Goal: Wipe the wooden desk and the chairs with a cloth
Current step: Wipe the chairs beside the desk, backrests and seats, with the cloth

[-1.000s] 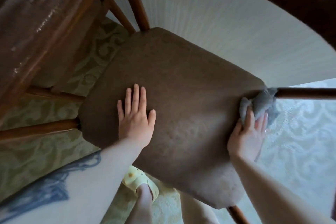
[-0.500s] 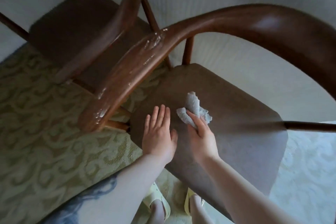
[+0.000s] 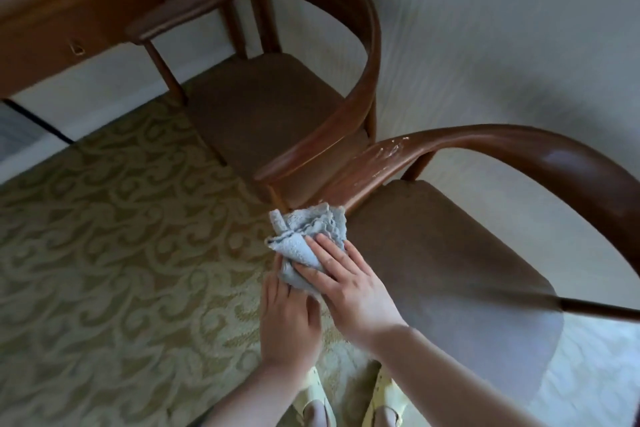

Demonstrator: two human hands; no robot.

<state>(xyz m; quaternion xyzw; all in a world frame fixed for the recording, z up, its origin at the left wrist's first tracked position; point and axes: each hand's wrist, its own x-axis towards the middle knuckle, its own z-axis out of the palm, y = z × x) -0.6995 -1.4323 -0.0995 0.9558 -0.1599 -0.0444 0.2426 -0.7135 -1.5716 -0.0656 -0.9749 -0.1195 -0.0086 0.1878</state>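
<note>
Two wooden armchairs with brown padded seats stand side by side. The near chair [image 3: 450, 274] is right below me, and its curved armrest [image 3: 374, 163] carries whitish smears. The far chair [image 3: 263, 107] stands beyond it. A crumpled grey-blue cloth [image 3: 304, 236] lies at the near chair's front left corner, by the armrest's end. My right hand [image 3: 349, 284] presses on the cloth with fingers spread over it. My left hand [image 3: 287, 319] sits just beneath, fingertips under the cloth's lower edge.
A wooden desk [image 3: 69, 10] with a drawer pull stands at the top left against the white wall. Green patterned carpet [image 3: 121, 253] covers the floor on the left. My feet in pale yellow slippers [image 3: 384, 392] stand by the near chair.
The view has pulled back and up, bringing the far chair and desk into sight. My right hand has carried the cloth from the seat's right side across to its left corner; my left hand joined it.
</note>
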